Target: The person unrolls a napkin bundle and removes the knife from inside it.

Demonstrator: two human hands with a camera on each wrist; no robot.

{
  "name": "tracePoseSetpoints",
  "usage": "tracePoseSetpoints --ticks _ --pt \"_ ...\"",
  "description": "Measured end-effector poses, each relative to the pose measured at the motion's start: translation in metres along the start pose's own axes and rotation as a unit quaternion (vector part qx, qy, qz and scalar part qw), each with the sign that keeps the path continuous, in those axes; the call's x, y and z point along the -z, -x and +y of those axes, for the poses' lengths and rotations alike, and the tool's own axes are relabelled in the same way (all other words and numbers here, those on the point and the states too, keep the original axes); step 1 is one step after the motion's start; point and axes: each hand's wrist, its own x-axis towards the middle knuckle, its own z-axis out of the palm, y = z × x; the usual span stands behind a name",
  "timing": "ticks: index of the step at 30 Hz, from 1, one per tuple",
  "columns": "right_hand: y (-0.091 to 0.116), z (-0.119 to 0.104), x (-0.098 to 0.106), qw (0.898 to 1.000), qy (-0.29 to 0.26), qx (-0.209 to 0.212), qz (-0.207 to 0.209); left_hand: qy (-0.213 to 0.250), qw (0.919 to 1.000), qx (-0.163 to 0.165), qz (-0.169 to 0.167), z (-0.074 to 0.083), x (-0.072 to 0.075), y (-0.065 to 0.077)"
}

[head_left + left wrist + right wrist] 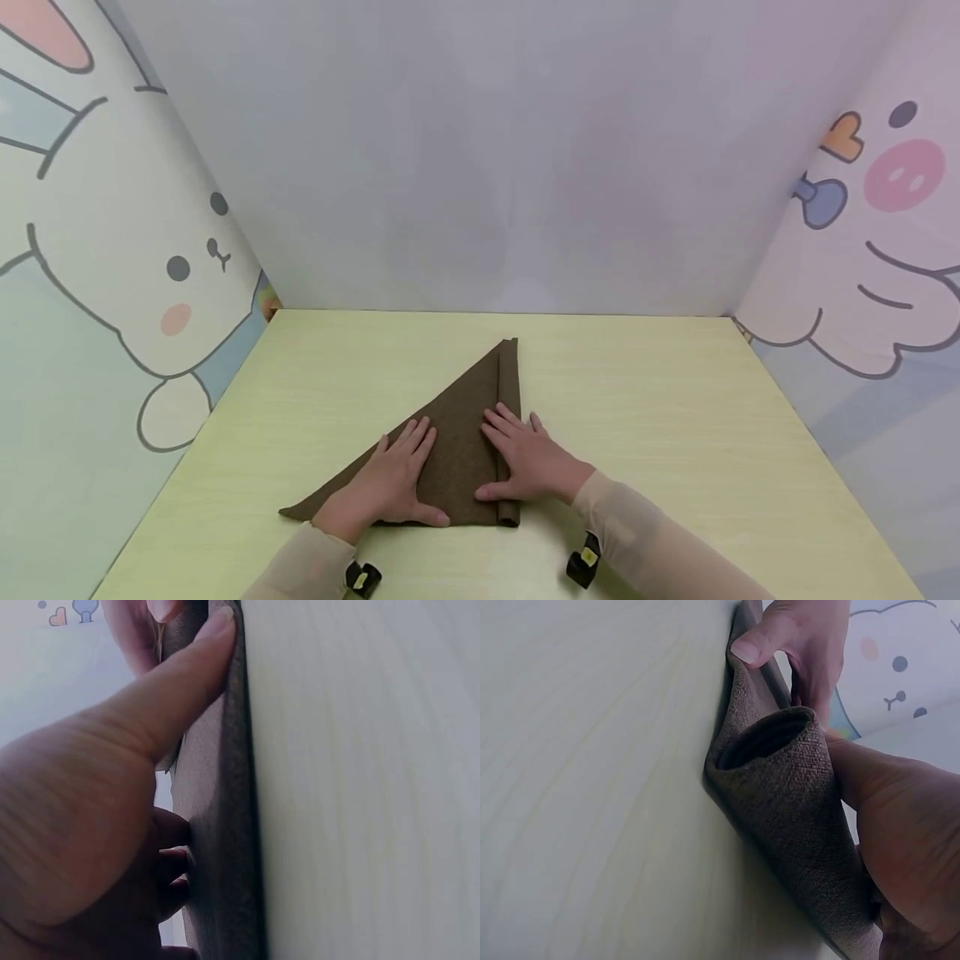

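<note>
A brown cloth, folded into a triangle, lies on the pale wooden table. Its right edge is turned over into a narrow roll, whose open end shows as a loop in the right wrist view. My left hand rests on the cloth's left part with straight fingers spread, thumb along the front edge. On the roll's side my right hand lies across it, fingers straight and pointing left onto the flat cloth. In the left wrist view the left thumb lies on the cloth's edge.
The light yellow table extends around the cloth. A plain grey wall rises behind it, and cartoon-printed panels stand at the left and right. Small black devices are worn at both wrists.
</note>
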Motion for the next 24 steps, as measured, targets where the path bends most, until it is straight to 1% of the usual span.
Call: tracePoseSetpoints --ticks 7,15,24 --pt "0.005 0.004 0.0 1.0 -0.019 -0.001 0.002 0.002 1.0 -0.005 0.001 -0.002 -0.003 -0.001" --pt "0.009 0.009 0.002 0.999 -0.027 0.003 0.017 0.003 1.0 -0.005 0.001 -0.004 -0.003 -0.002" --pt "0.013 0.017 0.0 0.999 -0.034 0.0 0.019 0.01 0.9999 -0.01 0.004 -0.007 -0.003 -0.003"
